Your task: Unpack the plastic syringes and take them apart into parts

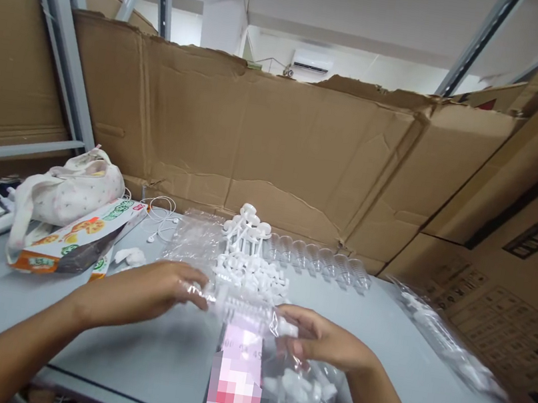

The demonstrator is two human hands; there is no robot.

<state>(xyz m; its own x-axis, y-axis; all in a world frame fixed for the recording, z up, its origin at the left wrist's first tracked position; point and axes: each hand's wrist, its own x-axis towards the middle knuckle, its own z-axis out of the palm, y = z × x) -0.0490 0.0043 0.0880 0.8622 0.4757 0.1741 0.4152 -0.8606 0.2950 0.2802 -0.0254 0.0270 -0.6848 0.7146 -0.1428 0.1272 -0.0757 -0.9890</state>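
Note:
A clear plastic bag [245, 310] stretches between my two hands, with a ridged clear piece and white parts inside it. My left hand [169, 291] pinches its left end. The fingers of my right hand [323, 341] close round its right end, near a white tip. Below the bag lies a lit phone [242, 352], partly covered by it. Another clear bag of white plastic parts [301, 391] rests under my right hand. Just behind the held bag is a heap of small white parts [252, 276], with white round-headed stems [247, 228] behind it.
A row of clear ridged cups [321, 260] stands by the cardboard wall [278, 142]. Flat clear bags [196, 234] lie left of the stems. Earphones [156, 228], a snack box [87, 235] and a white cloth bag [73, 189] sit at left. Filled bags [445, 339] line the right side.

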